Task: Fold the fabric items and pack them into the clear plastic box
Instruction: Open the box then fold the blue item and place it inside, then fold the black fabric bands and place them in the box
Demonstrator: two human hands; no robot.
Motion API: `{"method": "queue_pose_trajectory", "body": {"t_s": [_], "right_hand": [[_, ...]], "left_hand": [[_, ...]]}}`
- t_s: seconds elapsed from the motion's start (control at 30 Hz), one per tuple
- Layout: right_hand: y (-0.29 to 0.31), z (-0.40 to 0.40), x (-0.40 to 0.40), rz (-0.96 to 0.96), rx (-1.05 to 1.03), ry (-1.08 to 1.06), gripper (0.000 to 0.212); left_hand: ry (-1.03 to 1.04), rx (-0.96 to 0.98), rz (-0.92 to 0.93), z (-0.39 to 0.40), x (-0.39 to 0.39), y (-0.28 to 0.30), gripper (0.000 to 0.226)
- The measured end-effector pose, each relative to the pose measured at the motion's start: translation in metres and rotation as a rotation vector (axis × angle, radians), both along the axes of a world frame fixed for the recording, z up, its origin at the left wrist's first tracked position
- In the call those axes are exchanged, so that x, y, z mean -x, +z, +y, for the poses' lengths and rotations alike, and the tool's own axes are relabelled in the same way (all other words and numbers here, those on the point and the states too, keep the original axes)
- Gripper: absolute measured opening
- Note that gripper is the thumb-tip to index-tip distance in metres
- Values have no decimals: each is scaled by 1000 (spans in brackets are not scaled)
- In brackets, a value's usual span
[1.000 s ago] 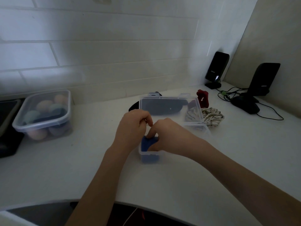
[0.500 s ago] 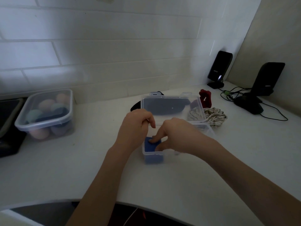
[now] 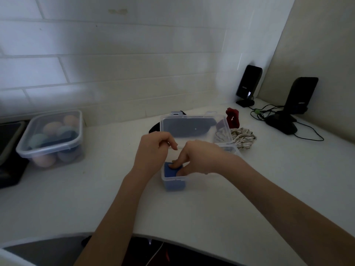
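The clear plastic box (image 3: 233, 149) stands at the middle of the white counter, its lid (image 3: 194, 129) raised open at the back. A folded blue fabric (image 3: 171, 171) fills the box's left end. My right hand (image 3: 201, 157) reaches into the box from the right and presses the blue fabric with its fingertips. Just above the box's left edge, my left hand (image 3: 153, 150) hovers with loosely curled fingers and holds nothing that I can see. A striped cream fabric (image 3: 243, 138), a red fabric piece (image 3: 233, 116) and a dark fabric (image 3: 153, 128) lie behind and to the right of the box.
A lidded clear container (image 3: 51, 139) of coloured balls sits at the left, with a black object (image 3: 9, 150) beyond it. Two black speakers (image 3: 248, 83) (image 3: 301, 95), a black device (image 3: 281, 124) and cables occupy the right back corner. The counter's curved front edge (image 3: 172, 239) is near me.
My left hand has let go of the blue fabric and lifted to the box's left edge. My right hand's fingers now press the fabric flatter in the box.
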State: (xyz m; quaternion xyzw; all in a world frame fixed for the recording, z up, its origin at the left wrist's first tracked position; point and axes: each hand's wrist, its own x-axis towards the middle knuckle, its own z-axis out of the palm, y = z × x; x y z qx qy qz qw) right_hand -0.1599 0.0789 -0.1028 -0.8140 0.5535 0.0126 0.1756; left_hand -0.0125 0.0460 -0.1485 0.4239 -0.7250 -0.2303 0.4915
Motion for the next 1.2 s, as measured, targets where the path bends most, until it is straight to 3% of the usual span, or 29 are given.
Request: {"method": "queue_pose_trajectory", "body": {"t_s": [0.13, 0.3, 0.37, 0.5, 0.6, 0.8, 0.9, 1.03, 1.2], "right_hand": [[-1, 4, 14, -296, -50, -42, 32], [14, 8, 33, -532, 16, -176, 20], [22, 10, 45, -571, 57, -228, 15], [25, 17, 58, -605, 134, -261, 11], [21, 20, 58, -586, 122, -237, 11], [8, 15, 59, -567, 116, -236, 13], [7, 12, 56, -593, 128, -236, 13], [8, 9, 48, -708, 197, -242, 14], [10, 4, 39, -820, 276, -308, 18]], "left_hand": [[17, -10, 125, 6, -5, 6, 38], [180, -38, 269, -15, -25, 3, 41], [226, -87, 223, -30, -30, 1, 43], [244, -183, 15, -60, -26, -7, 23], [180, -327, -160, -79, -21, -18, 41], [205, -224, -208, -81, -12, -23, 14], [327, -278, 98, -83, -22, -17, 20], [143, -491, 798, -77, -26, 1, 19], [12, -492, 1128, -70, -28, 15, 25]]}}
